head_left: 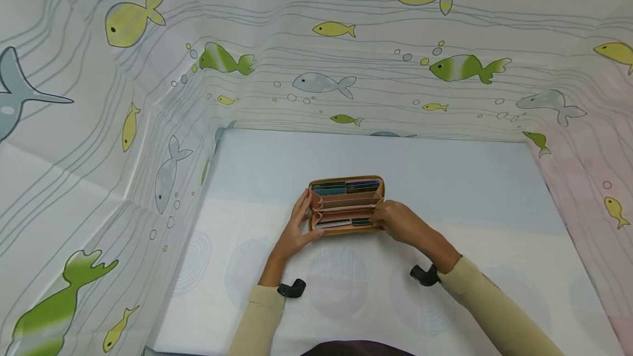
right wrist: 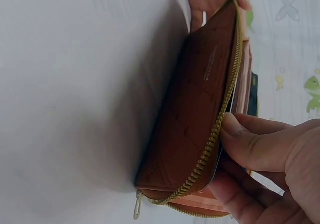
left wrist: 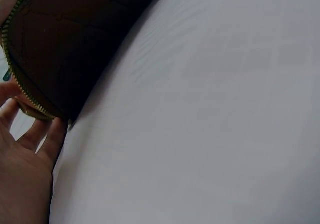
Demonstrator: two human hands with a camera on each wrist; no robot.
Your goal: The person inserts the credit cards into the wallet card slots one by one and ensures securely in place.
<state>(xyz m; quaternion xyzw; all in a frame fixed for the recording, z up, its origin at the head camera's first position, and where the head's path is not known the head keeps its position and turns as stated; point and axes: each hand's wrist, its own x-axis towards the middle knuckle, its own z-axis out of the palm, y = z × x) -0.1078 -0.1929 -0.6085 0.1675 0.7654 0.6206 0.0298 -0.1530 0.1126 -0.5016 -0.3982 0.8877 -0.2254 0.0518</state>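
Note:
A brown zip-around wallet (head_left: 346, 231) stands open on the table, with a pinkish lining and gold zip teeth. Cards (head_left: 363, 186) fill the slots along its far side, and more cards (head_left: 333, 223) sit along the near side. My left hand (head_left: 295, 235) grips the wallet's left end, thumb at the near edge and fingers along the side. At the right end, my right hand (head_left: 399, 223) reaches into the near side. In the right wrist view, its thumb and fingers pinch a dark card (right wrist: 218, 165), mostly hidden, just inside the zip. A zip pull (right wrist: 138, 206) hangs at the corner.
The wallet rests on a pale table covering (head_left: 341, 273). A fish-patterned cloth (head_left: 277, 109) rises behind it and along both sides. Black wrist devices (head_left: 292, 288) are strapped to both arms. A dark rounded shape (head_left: 358, 348) shows at the bottom edge.

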